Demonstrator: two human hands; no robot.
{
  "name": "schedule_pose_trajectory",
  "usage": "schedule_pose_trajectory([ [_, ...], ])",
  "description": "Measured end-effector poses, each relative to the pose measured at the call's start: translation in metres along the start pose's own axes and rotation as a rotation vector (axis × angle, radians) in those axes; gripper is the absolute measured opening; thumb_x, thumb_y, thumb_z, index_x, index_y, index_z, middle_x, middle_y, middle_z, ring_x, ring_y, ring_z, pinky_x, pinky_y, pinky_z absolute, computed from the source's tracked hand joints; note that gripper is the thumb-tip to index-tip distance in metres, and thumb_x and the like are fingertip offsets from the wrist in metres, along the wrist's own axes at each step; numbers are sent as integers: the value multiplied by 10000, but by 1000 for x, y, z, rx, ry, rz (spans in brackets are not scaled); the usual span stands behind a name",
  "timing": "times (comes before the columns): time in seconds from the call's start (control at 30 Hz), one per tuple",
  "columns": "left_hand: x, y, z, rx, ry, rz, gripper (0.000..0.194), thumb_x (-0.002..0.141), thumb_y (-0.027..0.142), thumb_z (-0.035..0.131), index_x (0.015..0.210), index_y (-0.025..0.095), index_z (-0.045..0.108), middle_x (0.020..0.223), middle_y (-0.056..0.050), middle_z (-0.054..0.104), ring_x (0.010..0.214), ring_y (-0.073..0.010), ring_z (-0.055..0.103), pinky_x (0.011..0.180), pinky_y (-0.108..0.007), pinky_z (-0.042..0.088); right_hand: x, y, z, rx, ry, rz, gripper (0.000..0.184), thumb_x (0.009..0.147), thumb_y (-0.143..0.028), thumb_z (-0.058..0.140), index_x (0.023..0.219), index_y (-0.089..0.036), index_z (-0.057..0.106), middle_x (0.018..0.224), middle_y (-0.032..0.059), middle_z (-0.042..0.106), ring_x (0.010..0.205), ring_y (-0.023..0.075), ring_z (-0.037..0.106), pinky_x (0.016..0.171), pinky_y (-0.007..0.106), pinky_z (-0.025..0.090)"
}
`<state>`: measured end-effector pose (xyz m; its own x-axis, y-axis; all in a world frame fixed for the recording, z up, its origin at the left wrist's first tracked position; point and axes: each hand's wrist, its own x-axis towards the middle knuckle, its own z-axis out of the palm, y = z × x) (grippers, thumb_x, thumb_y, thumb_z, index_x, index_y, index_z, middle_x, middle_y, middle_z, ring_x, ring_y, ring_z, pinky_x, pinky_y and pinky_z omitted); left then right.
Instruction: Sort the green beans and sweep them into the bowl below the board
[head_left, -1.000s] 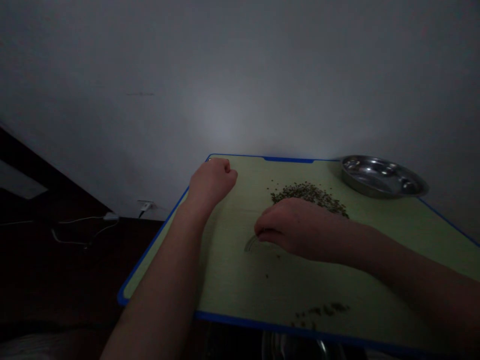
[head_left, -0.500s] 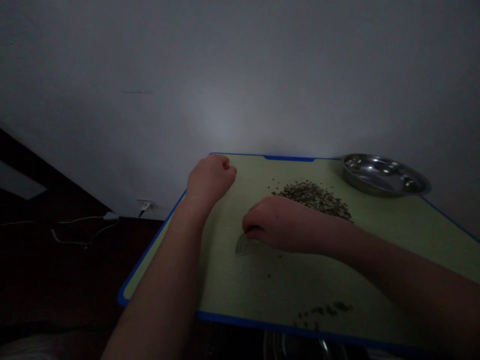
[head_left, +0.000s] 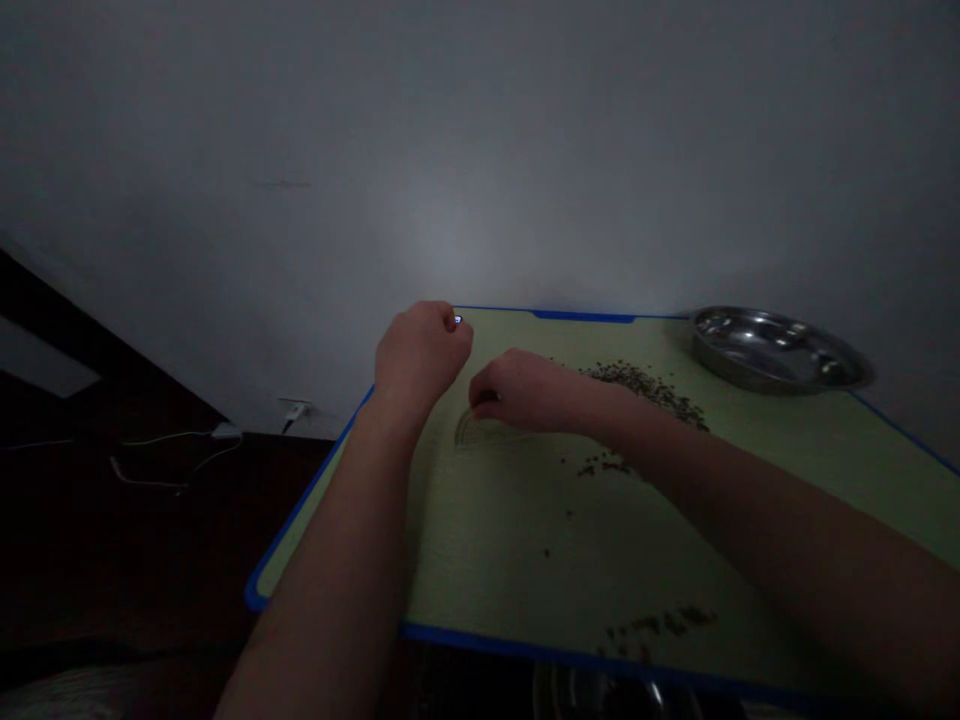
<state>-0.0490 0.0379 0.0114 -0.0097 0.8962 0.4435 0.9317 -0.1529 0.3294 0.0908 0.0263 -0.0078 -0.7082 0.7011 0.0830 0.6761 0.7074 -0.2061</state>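
My left hand (head_left: 424,350) is closed in a fist over the far left part of the pale green tabletop (head_left: 480,560). A tiny bright spot shows at its fingers; what it holds, if anything, I cannot make out. My right hand (head_left: 517,390), just right of it, pinches a see-through curved piece that looks like a clear protractor (head_left: 466,432). Much of that piece is hard to see against the table. Behind and beside my right forearm lies a pile of small dark seeds (head_left: 652,388), partly hidden. A smaller group of seeds (head_left: 604,465) lies nearer to me.
A shallow steel bowl (head_left: 780,350) stands at the table's far right corner. More dark bits (head_left: 660,625) lie by the blue front edge. A plain wall (head_left: 480,150) rises behind the table. At the left, a plug (head_left: 296,412) and white cables are low down.
My right hand has moved left and away from me with the clear protractor, closer to my left hand. The smaller seed group now shows below my forearm. My left hand stays closed, nearly still.
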Motion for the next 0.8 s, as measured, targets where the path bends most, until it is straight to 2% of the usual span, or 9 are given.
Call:
schedule_pose_trajectory([
  [0.23,-1,0,-1,-11,-2,-15,174,746,275,467,627,191,561,619,-31,546,549,-143,392,521,-301,235,3,9,3,26,43,38,180,797,-215,599,883,-177,753,804,64,737,677,157,608,611,262,386],
  [0.37,0,0,-2,-5,-10,-21,178,749,276,466,623,189,556,618,-30,546,544,-140,383,518,-298,228,-2,9,-4,50,64,54,194,808,-207,590,902,-171,756,834,67,745,717,159,627,650,257,407],
  [0.57,0,0,-3,-6,-20,-34,181,755,281,470,650,187,583,631,-38,574,549,-146,410,511,-295,246,-35,14,-23,91,103,95,212,833,-238,582,936,-166,753,852,53,749,724,146,634,669,253,420],
  [0.7,1,2,-2,6,-37,-22,170,744,283,477,632,198,574,607,-41,560,561,-162,438,519,-302,270,-57,23,-22,130,106,183,201,834,-239,581,908,-163,753,827,55,744,703,146,630,658,263,426],
  [0.8,1,4,-2,10,-52,-18,167,735,274,467,607,204,548,572,-33,526,540,-163,428,514,-307,265,-63,29,-16,148,103,233,200,834,-243,582,903,-155,748,846,64,743,729,153,636,671,267,433],
])
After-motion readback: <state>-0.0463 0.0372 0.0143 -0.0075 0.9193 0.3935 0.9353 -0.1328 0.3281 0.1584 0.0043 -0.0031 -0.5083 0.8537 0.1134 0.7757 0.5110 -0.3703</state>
